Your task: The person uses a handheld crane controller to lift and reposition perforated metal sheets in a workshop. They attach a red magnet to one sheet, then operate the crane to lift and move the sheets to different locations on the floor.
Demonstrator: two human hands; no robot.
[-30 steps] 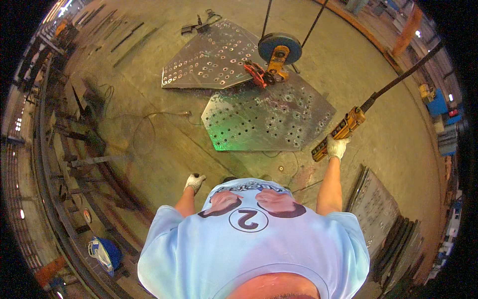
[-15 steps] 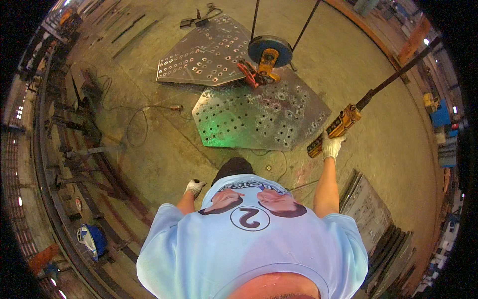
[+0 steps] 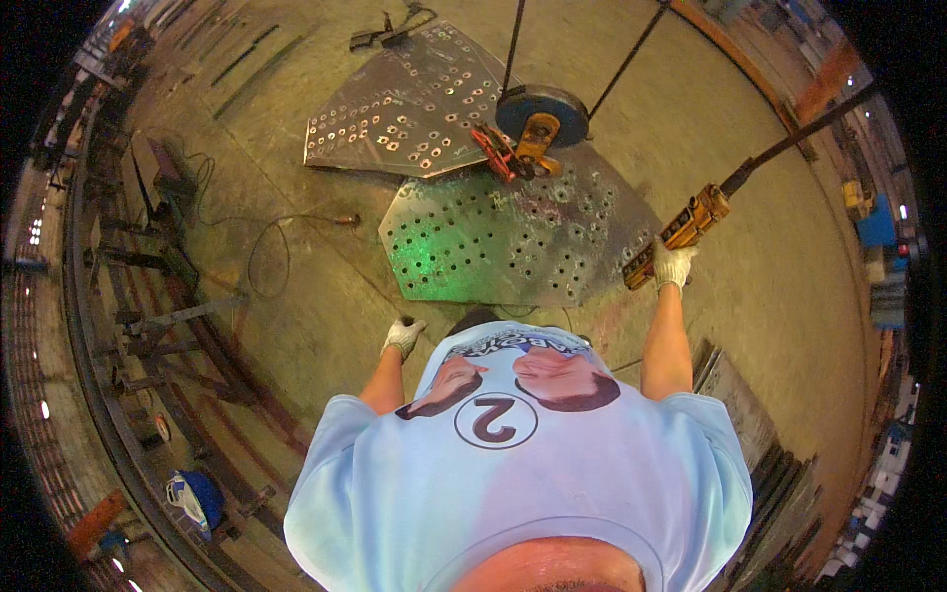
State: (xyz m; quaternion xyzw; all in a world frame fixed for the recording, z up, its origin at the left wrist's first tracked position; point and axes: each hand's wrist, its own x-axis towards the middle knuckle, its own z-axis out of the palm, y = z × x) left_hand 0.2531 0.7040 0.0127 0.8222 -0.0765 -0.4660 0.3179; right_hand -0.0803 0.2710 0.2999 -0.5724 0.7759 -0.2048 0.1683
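You are gripping the yellow crane pendant control (image 3: 681,232) in your gloved right hand (image 3: 672,264), while your gloved left hand (image 3: 402,335) is hanging loosely curled at your side, holding nothing that shows. The round lifting magnet (image 3: 541,116) is sitting at the top edge of the perforated steel plate (image 3: 513,237), which is lying flat on the floor (image 3: 296,326), so the lift appears not yet begun.
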